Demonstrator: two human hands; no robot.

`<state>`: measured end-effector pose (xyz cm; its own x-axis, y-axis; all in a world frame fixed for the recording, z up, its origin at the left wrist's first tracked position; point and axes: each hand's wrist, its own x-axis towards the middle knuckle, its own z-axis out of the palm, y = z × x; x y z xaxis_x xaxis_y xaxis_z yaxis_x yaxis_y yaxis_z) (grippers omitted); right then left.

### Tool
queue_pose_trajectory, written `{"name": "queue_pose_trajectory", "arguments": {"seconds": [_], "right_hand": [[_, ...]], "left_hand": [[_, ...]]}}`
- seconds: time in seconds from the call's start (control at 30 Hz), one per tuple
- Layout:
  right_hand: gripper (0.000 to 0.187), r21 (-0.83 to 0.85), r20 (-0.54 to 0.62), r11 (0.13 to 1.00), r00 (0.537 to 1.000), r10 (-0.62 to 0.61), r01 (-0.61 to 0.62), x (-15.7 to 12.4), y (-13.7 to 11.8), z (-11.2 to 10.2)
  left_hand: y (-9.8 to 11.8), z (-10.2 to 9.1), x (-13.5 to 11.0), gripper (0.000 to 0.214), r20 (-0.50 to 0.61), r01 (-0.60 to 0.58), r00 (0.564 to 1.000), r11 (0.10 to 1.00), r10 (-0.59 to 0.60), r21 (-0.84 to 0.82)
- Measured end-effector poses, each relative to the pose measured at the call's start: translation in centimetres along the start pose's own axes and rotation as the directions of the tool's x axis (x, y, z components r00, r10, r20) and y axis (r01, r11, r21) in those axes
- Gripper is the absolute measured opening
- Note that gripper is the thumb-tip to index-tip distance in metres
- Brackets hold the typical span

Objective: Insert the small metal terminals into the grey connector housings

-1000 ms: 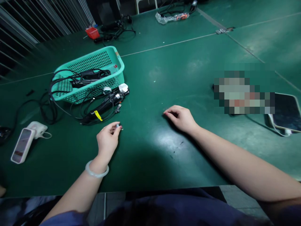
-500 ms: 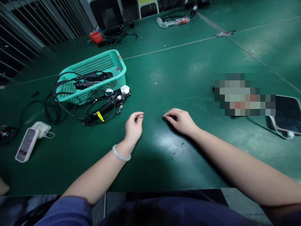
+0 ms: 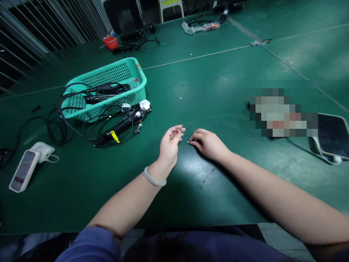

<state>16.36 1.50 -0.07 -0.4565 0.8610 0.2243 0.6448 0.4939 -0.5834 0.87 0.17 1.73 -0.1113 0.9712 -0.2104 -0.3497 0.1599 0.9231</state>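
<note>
My left hand [image 3: 169, 145], with a pale bangle [image 3: 155, 177] on its wrist, is closed in a pinch above the green table [image 3: 231, 203]. A tiny greyish thing seems to sit at its fingertips, too small to name. Just to the right, my right hand [image 3: 208, 143] is low over the tabletop with thumb and fingers pressed together. A small shiny bit shows at its fingertips, and I cannot make out its kind. A short gap separates the two hands.
A turquoise basket [image 3: 140, 85] with black corded tools stands at the back left. Before it lies a black corded tool [image 3: 122, 125] with a yellow tag. A white-cased device [image 3: 25, 171] is at left, a phone [image 3: 334, 134] at right beside a blurred-out patch.
My left hand has moved right, closer to my right hand. My right hand has shifted only slightly, and a shiny bit now shows at its fingertips.
</note>
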Motion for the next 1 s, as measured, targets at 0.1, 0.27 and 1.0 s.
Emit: {"name": "queue_pose_trajectory", "arguments": {"seconds": [0.1, 0.27, 1.0], "right_hand": [[0.014, -0.053, 0.005, 0.998, 1.0, -0.022, 0.022, 0.0, -0.2, 0.0], [0.015, -0.024, -0.018, 0.999, 1.0, -0.022, 0.021, -0.1, -0.4, 0.0], [0.026, 0.898, 0.024, 0.396, 0.917, 0.397, -0.194, 0.2, -1.2, -0.7]], "left_hand": [[-0.3, -0.4, 0.1, 0.012, 0.0, 0.034, 0.999, 0.998, -0.034, -0.046], [-0.5, -0.5, 0.3, 0.012, 0.021, 0.069, 0.998, 0.99, -0.067, -0.121], [-1.2, -0.6, 0.2, 0.025, 0.116, -0.005, 0.993, 1.0, 0.005, 0.002]]}}
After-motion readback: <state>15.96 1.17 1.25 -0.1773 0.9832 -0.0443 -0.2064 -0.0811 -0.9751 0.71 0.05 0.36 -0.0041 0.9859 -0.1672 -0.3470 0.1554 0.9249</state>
